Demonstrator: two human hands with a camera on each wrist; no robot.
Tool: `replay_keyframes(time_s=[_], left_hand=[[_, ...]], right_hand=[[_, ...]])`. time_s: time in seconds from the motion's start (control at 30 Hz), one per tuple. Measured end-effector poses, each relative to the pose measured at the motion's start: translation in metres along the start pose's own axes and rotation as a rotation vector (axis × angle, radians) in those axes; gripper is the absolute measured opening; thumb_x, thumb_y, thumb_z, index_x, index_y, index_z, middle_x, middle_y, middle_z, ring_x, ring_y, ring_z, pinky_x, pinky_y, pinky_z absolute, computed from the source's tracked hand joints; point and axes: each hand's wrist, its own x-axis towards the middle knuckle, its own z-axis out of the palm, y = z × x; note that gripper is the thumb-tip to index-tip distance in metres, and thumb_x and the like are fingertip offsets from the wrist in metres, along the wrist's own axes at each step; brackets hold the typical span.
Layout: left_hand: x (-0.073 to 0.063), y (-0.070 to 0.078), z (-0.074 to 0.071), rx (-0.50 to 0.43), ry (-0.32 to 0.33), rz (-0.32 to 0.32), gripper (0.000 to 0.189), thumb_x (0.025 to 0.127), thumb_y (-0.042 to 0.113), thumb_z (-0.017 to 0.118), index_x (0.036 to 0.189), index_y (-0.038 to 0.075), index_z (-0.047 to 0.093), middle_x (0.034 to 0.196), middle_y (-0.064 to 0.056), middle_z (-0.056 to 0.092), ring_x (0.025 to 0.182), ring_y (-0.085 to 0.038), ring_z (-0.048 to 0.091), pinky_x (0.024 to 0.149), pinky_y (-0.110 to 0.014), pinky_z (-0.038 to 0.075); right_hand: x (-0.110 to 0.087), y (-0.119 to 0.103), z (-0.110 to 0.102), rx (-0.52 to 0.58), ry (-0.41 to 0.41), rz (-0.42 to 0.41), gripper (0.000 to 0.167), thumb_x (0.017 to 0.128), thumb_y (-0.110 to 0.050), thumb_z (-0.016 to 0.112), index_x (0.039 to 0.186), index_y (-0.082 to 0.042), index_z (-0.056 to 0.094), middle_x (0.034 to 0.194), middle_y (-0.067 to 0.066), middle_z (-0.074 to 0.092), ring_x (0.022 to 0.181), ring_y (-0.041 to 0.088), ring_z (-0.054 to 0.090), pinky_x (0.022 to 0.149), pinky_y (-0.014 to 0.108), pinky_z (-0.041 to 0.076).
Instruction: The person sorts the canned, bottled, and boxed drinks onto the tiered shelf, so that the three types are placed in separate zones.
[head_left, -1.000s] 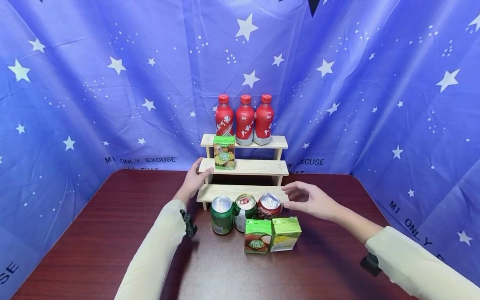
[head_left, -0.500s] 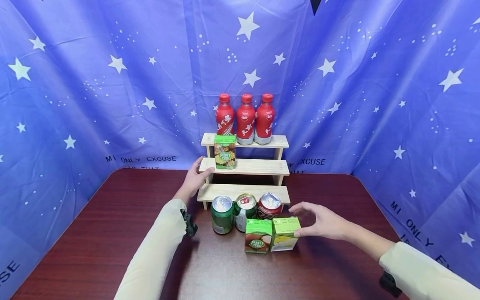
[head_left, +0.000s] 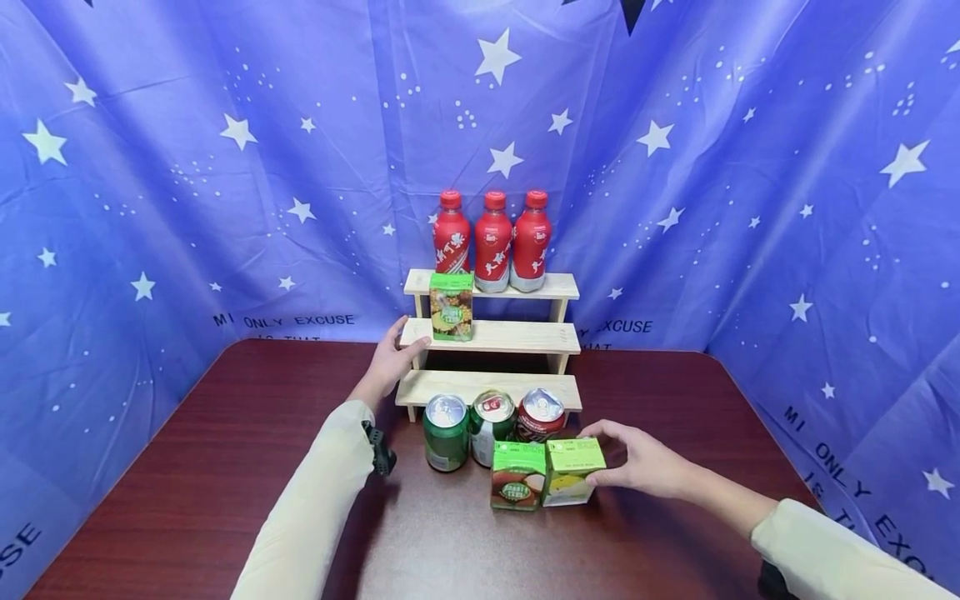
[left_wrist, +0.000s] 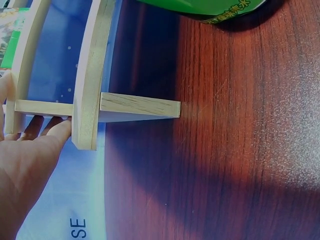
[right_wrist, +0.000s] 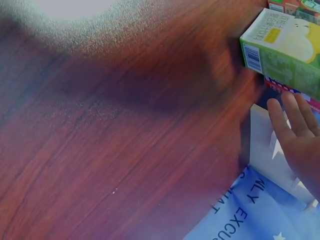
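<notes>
My left hand (head_left: 390, 360) holds the left end of the middle step of a three-step wooden rack (head_left: 525, 335), thumb on top; in the left wrist view its fingers (left_wrist: 59, 131) reach behind the rack's side. My right hand (head_left: 637, 458) is at the right side of a yellow-green drink carton (head_left: 572, 475), thumb by its front edge and forefinger by its back corner. The other right fingers (right_wrist: 295, 117) are extended beside the carton in the right wrist view. A green-topped brown carton (head_left: 517, 479) stands directly left of it.
Behind the cartons stand two green cans (head_left: 447, 433) and a dark red can (head_left: 542, 412), before the bottom step. Another carton (head_left: 452, 308) is on the middle step. Three red bottles (head_left: 492, 246) line the top step. A starry blue curtain (head_left: 225, 208) surrounds the dark wooden table (head_left: 247, 417).
My right hand has come from the rack's lower right end, toward me and down, to the yellow-green carton. The left hand keeps its place on the rack.
</notes>
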Motion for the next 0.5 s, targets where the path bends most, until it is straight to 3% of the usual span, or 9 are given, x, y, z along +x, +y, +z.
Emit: replay_keyframes(time_s=[0.3,0.5], left_hand=[[-0.0001,0.0006,-0.0014,0.017,0.002,-0.004,0.08,0.089,0.028,0.064,0.151,0.02,0.014,0.143,-0.018,0.038,0.112,-0.027,0.05,0.079,-0.028,0.044],[0.0008,-0.001,-0.0019,-0.003,-0.007,0.006,0.08,0.09,0.025,0.063,0.152,0.018,0.013,0.144,-0.019,0.038,0.113,-0.028,0.05,0.08,-0.028,0.044]], right_hand=[[-0.0002,0.0019,0.0023,0.117,-0.007,-0.02,0.047,0.077,-0.015,0.076,0.114,0.0,0.053,0.102,0.015,0.062,0.089,0.004,0.06,0.076,0.022,0.053],[-0.0007,0.0024,0.0039,0.163,-0.009,-0.039,0.047,0.078,-0.013,0.075,0.116,0.004,0.051,0.105,0.02,0.06,0.091,0.003,0.061,0.078,0.024,0.054]])
